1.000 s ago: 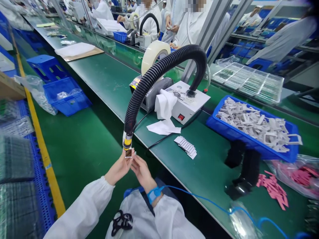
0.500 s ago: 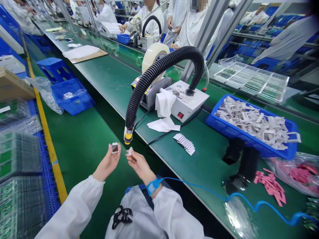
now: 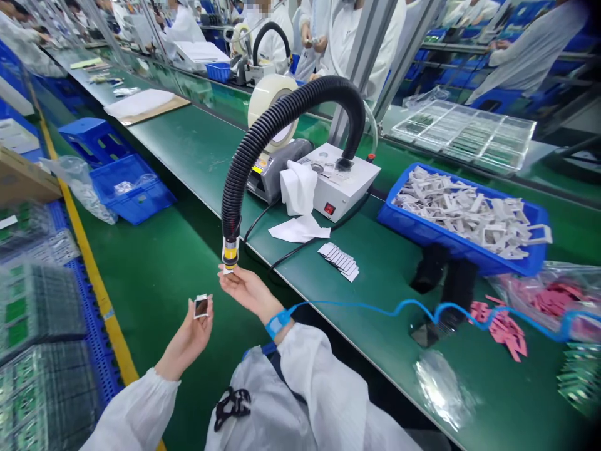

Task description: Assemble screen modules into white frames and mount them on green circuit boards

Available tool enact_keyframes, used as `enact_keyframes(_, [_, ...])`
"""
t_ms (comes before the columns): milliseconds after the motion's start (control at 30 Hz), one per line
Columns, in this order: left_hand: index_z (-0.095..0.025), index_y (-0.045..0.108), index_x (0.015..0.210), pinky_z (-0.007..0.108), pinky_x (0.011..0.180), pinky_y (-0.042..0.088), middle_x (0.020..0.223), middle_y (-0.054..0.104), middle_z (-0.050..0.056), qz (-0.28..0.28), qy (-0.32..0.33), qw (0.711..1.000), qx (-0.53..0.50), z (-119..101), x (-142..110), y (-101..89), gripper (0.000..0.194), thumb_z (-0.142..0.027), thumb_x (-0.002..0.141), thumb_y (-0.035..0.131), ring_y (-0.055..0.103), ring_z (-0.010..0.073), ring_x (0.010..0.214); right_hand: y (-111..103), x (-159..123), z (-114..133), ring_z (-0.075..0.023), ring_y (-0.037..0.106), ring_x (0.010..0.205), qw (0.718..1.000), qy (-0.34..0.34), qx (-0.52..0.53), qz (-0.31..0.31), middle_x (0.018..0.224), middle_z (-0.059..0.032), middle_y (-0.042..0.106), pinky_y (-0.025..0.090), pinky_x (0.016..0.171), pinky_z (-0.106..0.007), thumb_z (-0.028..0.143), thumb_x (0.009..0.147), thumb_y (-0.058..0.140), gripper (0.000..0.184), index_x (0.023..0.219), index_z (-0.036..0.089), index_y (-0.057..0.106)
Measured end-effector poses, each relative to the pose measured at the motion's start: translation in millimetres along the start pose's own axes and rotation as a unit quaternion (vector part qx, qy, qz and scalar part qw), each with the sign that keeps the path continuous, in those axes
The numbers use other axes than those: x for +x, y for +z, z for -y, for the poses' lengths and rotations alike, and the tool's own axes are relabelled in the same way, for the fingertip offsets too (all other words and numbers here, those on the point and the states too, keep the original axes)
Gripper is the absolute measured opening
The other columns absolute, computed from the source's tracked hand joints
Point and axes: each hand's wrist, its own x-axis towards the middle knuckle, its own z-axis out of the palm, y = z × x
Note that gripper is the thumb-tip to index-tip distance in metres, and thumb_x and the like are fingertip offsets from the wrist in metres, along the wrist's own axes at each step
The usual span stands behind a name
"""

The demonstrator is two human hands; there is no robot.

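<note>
My left hand point(image 3: 190, 335) pinches a small square part with a dark centre and white frame point(image 3: 201, 306), held low at the left. My right hand point(image 3: 246, 288) holds a small white piece point(image 3: 226, 270) at its fingertips, right under the yellow nozzle point(image 3: 230, 252) of the black corrugated hose point(image 3: 263, 141). A blue wrist strap point(image 3: 277, 324) with a blue coiled cord point(image 3: 422, 307) is on my right wrist. A short row of white square parts point(image 3: 339, 260) lies on the green bench just right of my right hand.
A white control box point(image 3: 340, 181) with a white cloth point(image 3: 297, 188), a tape roll point(image 3: 272, 109) and a blue bin of white frames point(image 3: 464, 219) stand on the green bench. Pink scraps point(image 3: 500, 322) lie at right. Blue crates point(image 3: 129, 188) sit on the floor at left. Other people work behind.
My hands have parted: the left dropped down and left with the square part, while the right carried the small white piece up under the hose nozzle.
</note>
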Motion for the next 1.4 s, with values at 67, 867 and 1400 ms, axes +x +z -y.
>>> enact_keyframes(67, [-0.013,0.062,0.092,0.014,0.059,0.057,0.075,0.074,0.002,0.001,0.02,1.0,-0.009,-4.6,5.1,4.4,0.04,-0.03,0.097,0.026,0.07,0.0087,0.063,2.2,-1.2,0.2,-0.006,0.06,0.072,1.0,0.019,-0.005,0.022,0.08,-0.002,0.062,0.052,0.068,-0.021,0.028,0.09,0.051,0.023,0.091,0.007,0.06])
enact_keyframes(867, [-0.021,0.068,0.096,0.022,0.076,0.055,0.091,0.072,0.0,0.39,-0.311,0.858,0.121,152.9,-102.9,114.9,0.027,-0.038,0.076,0.067,0.068,0.0123,0.086,-80.7,-292.2,3.4,-0.006,0.054,0.071,0.922,-0.378,0.056,0.057,0.08,-0.0006,0.058,0.042,0.066,-0.016,0.044,0.08,0.062,0.027,0.096,0.023,0.056])
enact_keyframes(1400, [-0.022,0.07,0.093,0.017,0.075,0.047,0.088,0.071,0.0,0.438,-0.354,0.805,0.186,206.5,-159.2,143.1,0.031,-0.043,0.07,0.072,0.065,0.0098,0.085,-82.2,-350.7,-3.1,-0.0063,0.052,0.071,0.874,-0.469,0.125,0.031,0.073,0.0009,0.052,0.047,0.067,-0.017,0.046,0.085,0.052,0.028,0.097,0.022,0.06])
